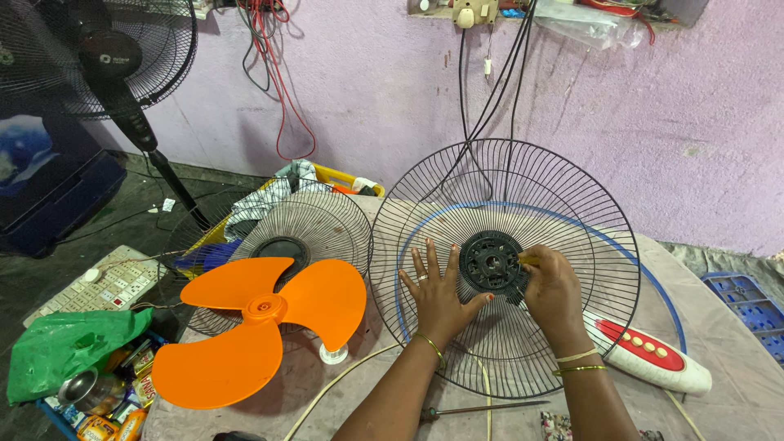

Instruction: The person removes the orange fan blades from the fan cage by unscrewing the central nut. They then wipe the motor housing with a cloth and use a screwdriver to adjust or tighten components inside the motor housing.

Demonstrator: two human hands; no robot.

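A round black wire fan guard [563,196] stands tilted on the cloth-covered table, with a black plastic hub [490,261] at its middle. My left hand [437,294] lies flat with fingers spread on the wires just left of the hub. My right hand [551,290] is closed around a yellow-handled tool [529,260], its tip at the hub's right side. A blue ring [653,282] runs behind the guard.
An orange three-blade fan propeller [261,322] lies left of the guard, over a second wire guard [327,216]. A white and red fan control panel [649,351], a screwdriver [482,407], a white cord, a green bag [65,347], a standing fan [106,57] and hanging wires surround.
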